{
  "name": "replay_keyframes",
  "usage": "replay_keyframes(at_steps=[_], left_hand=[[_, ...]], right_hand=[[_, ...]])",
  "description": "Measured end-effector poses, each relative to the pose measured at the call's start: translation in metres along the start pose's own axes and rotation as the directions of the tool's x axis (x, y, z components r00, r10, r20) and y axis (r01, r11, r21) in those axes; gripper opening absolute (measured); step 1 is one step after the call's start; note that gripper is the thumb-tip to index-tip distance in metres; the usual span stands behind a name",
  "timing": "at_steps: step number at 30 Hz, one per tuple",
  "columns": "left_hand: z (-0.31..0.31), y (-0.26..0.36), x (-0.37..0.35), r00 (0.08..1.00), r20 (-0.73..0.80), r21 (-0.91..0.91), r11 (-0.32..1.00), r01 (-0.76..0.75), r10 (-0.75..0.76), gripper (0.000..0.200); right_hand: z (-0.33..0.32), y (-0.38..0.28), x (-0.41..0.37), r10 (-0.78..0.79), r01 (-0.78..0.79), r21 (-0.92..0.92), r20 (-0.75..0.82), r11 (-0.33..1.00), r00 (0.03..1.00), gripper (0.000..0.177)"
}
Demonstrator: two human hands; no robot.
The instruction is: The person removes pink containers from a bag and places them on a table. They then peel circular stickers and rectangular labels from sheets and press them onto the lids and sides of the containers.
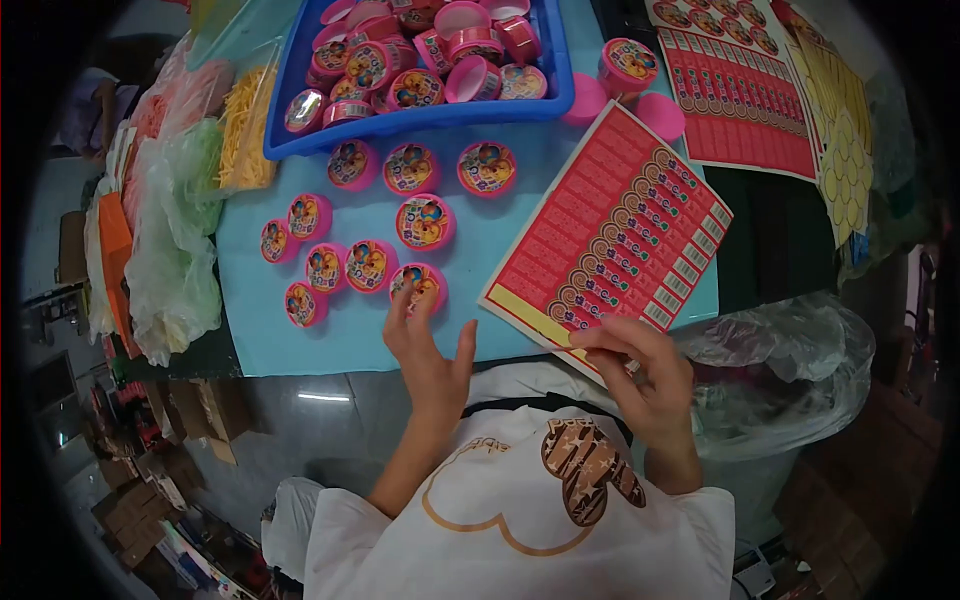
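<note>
My left hand (428, 355) reaches over a round pink tub (428, 278) with a colourful label on its lid. Its fingertips rest on or just above the lid, and the thumb stands apart. My right hand (645, 380) pinches a thin sticker strip (572, 348), seen nearly edge-on, at the near corner of a red sticker sheet (615, 225). A pale yellow bare strip shows along that sheet's near-left side. Several more labelled tubs lie on the blue table cover, among them one tub (371, 266) just left of my left fingers.
A blue bin (420, 122) full of pink tubs stands at the back. Another sticker sheet (740, 95) lies at the far right, near a tub (630, 62). Plastic bags (175, 250) line the left edge; a clear bag (785, 370) hangs at the right.
</note>
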State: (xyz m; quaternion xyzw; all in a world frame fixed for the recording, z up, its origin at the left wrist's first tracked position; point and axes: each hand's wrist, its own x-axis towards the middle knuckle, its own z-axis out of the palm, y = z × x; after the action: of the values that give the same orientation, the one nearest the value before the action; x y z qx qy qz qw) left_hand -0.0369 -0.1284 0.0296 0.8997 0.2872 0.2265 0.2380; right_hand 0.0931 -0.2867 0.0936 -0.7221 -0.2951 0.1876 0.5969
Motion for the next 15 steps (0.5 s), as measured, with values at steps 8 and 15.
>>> replay_keyframes(at_steps=[8, 15], left_hand=[[0.020, -0.056, 0.007, 0.996, -0.026, -0.044, 0.996, 0.080, -0.081, 0.047], [-0.006, -0.026, 0.018, 0.906, 0.403, -0.856, 0.298, 0.423, -0.130, 0.044]], right_hand=[[-0.013, -0.008, 0.026, -0.195, 0.194, -0.048, -0.016, 0.980, 0.981, 0.017], [-0.012, -0.024, 0.029, 0.187, -0.201, 0.103, 0.134, 0.974, 0.973, 0.013]])
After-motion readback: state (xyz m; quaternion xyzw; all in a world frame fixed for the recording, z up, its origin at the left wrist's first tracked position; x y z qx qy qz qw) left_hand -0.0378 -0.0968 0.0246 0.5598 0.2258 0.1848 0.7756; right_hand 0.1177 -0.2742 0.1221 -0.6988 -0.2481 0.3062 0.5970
